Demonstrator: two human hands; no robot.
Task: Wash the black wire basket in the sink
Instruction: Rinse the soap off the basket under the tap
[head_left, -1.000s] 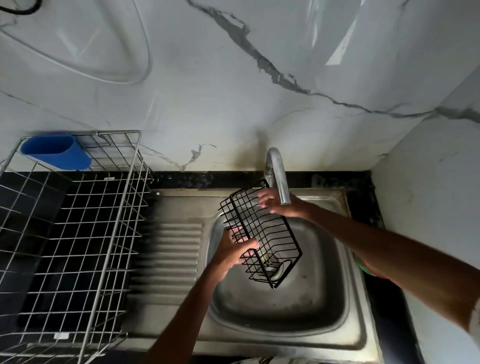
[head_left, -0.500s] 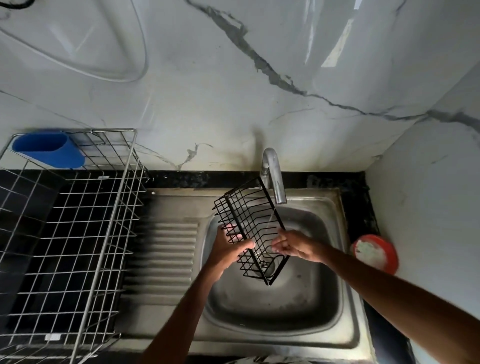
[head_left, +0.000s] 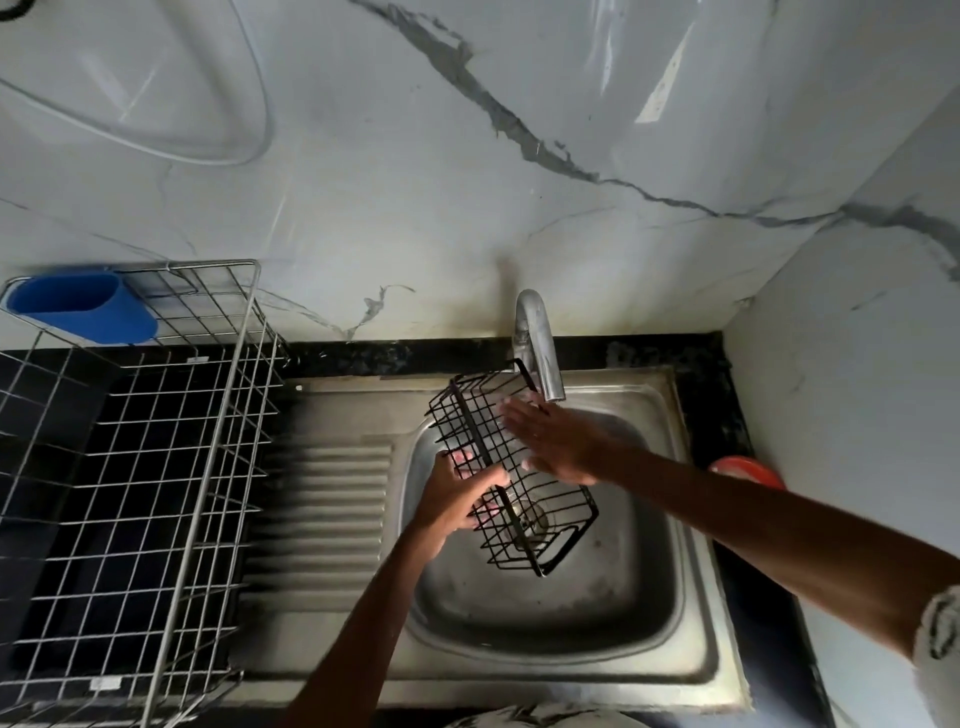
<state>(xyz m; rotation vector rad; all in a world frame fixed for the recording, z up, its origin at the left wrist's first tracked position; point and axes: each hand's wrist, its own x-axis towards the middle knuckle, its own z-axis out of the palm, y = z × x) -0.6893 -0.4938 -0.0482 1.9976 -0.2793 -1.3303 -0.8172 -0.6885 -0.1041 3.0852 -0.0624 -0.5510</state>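
Nearest us is the front rim of the steel sink (head_left: 571, 670). Both forearms reach in over it toward the bowl.

Just above the drain, the left hand (head_left: 454, 496) grips the black wire basket (head_left: 540, 512). Its fingers (head_left: 464, 458) are curled round one long side through the mesh, and the thumb is hooked over the top wire. The basket hangs tilted over the bowl, clear of the bottom, with its far end up by the spout and its near end low.

Past that, the right hand (head_left: 558, 441) lies flat against the upper part of the basket. Its fingers (head_left: 519, 415) are straight, close together and hold nothing. They sit right under the mouth of the tap (head_left: 537, 343). We cannot tell whether water is running.

We judge that this is the rubbing and rinsing step, well under way. The next move probably calls for the left hand to turn the basket so the flat palm can reach the lower wires and corners. The grip must stay firm, since wet wire may slip.

To the left a wire dish rack (head_left: 228, 441) stands beside the draining board, with a blue cup (head_left: 78, 309) at its back corner. A red dish (head_left: 748, 470) sits to the right.
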